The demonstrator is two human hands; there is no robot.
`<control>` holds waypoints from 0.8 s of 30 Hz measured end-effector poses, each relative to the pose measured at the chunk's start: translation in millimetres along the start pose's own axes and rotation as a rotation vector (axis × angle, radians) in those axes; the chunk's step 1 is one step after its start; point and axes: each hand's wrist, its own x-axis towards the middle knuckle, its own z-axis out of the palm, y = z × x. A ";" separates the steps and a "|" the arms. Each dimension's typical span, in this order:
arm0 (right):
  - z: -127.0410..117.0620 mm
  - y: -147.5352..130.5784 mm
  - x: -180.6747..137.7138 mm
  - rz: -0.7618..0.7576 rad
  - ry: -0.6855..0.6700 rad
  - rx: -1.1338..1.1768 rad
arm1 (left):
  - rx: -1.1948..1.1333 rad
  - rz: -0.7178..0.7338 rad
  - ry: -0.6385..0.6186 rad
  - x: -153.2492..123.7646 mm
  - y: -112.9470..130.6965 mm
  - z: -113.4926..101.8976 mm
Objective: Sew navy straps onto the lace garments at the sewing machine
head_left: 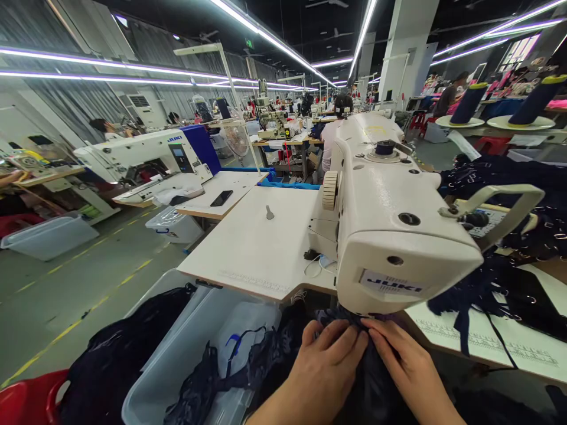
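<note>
My left hand (325, 363) is closed on dark navy fabric (370, 378), its fingers bunched right under the front of the white JUKI sewing machine (390, 218). Close beside it, my right hand (410, 366) pinches the same fabric between thumb and fingers. The fabric hangs down between both wrists toward my lap. The machine's head hides the needle and the far end of the fabric.
A clear plastic bin (146, 369) with dark lace garments stands at left, near a red stool (33, 398). The white tabletop (239, 236) bears a small grey metal piece (269, 212). Navy straps with rings (500, 171) pile up at right. A person (330, 136) sits ahead.
</note>
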 end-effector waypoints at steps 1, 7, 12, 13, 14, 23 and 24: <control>0.3 0.6 0.6 0.100 -0.022 0.085 | 0.008 -0.019 -0.017 -0.6 1.6 2.1; 5.8 1.8 12.0 0.458 0.018 0.310 | 0.138 -0.061 -0.035 4.7 10.5 8.8; 6.7 4.6 16.0 0.497 -0.019 0.259 | 0.208 -0.075 0.004 10.0 15.0 9.6; 6.8 5.0 16.1 0.497 -0.018 0.250 | 0.211 -0.074 0.016 10.3 15.6 10.0; 6.9 5.4 16.2 0.493 -0.020 0.245 | 0.214 -0.072 0.024 10.3 16.2 10.7; 9.2 9.3 15.3 0.459 -0.031 0.221 | 0.246 -0.098 -0.012 10.1 22.7 14.3; 9.3 9.5 14.8 0.455 -0.034 0.223 | 0.240 -0.098 -0.022 10.4 23.0 13.4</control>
